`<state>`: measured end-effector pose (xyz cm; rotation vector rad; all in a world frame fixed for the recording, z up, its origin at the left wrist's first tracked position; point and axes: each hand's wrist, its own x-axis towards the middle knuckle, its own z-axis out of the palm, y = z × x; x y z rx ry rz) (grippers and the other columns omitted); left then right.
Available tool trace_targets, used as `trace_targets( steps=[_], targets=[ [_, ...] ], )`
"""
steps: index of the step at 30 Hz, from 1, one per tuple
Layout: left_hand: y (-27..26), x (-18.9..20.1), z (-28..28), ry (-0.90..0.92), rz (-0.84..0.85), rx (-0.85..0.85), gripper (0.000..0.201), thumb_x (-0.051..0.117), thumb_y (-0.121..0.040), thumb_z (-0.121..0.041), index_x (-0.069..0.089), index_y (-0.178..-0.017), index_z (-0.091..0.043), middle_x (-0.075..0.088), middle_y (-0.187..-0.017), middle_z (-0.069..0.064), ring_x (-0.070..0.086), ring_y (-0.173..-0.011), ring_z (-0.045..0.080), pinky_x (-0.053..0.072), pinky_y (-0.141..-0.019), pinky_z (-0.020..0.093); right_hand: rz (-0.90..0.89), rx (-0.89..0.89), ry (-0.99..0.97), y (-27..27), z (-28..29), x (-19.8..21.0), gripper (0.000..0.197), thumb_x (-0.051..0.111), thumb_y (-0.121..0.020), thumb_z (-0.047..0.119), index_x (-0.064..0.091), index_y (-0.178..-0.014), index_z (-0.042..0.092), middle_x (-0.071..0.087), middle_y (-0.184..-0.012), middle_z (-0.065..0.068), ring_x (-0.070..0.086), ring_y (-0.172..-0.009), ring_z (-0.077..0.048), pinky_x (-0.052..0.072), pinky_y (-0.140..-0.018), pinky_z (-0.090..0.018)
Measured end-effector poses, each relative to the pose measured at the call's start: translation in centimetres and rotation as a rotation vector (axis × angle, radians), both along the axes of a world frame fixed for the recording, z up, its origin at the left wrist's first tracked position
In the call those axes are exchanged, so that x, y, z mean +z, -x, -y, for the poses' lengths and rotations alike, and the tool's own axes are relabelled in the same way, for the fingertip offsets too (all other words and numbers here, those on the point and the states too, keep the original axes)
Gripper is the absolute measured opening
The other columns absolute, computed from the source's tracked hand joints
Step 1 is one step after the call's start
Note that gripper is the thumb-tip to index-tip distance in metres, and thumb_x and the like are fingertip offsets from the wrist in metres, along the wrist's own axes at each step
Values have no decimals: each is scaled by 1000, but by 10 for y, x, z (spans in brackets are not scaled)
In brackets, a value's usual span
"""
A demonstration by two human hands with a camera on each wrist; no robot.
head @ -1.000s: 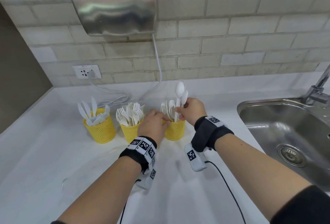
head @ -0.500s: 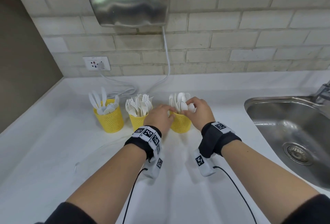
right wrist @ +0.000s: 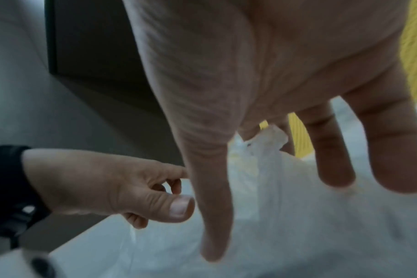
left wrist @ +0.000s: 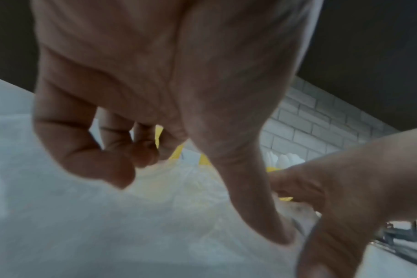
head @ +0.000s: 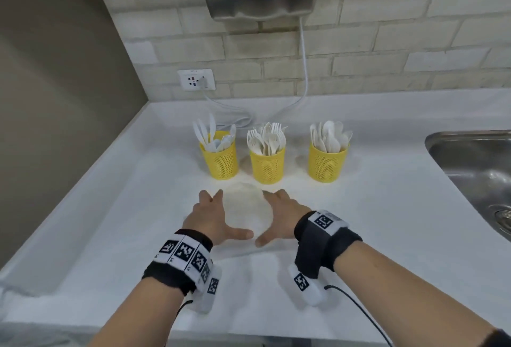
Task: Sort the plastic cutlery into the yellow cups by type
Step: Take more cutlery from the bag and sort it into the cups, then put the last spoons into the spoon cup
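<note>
I see three yellow cups (head: 266, 165) on the counter (head: 110, 222), holding knives, forks and spoons. My left hand (head: 214, 219) and right hand (head: 279, 216), fingers loose and holding nothing, flank a thin clear bag (head: 246, 208), barely distinguishable against the white counter. Wrist views blur.

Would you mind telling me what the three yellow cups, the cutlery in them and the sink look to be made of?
Cups: probably plastic or coated metal mesh; matte yellow walls with tiny holes. Cutlery: white plastic, slightly glossy. Sink: apparently stainless steel; brushed grey with soft reflections.
</note>
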<state>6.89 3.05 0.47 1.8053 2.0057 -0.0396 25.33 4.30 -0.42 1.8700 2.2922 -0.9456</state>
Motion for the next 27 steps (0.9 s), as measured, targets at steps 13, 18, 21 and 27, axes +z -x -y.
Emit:
trace_targets(
  steps=[13,18,21,27],
  targets=[
    [8,-9,12,-75,247,-87,35,51,-93,-48,54,-86,-14,52,-97,10,58,-81,27,42,-63,29,-709,-352,-132,-3,30,23,70,29,-83,-10,54,-122,42,52,-97,-9,60,-77,-31,59,-64,-34],
    [-44,24,26,-68,978,36,19,56,-94,-17,54,-113,-10,62,-106,5,63,-86,19,56,-61,31,-812,-269,-157,-24,68,26,55,65,-86,6,51,-124,42,36,-128,1,41,-111,9,37,-81,3],
    [-80,32,44,98,1158,26,38,64,-87,-7,44,-119,-10,64,-114,10,68,-93,23,58,-66,34,-865,-391,-137,-37,97,13,60,78,-78,17,38,-120,34,37,-133,0,51,-112,-5,49,-87,-18],
    [-116,19,81,177,898,-409,22,70,-86,-29,64,-107,-25,69,-104,-4,66,-99,16,55,-87,35,-975,-762,-187,-109,170,-5,19,48,-94,5,43,-109,16,57,-98,-15,63,-66,-31,56,-52,-39]
  ],
)
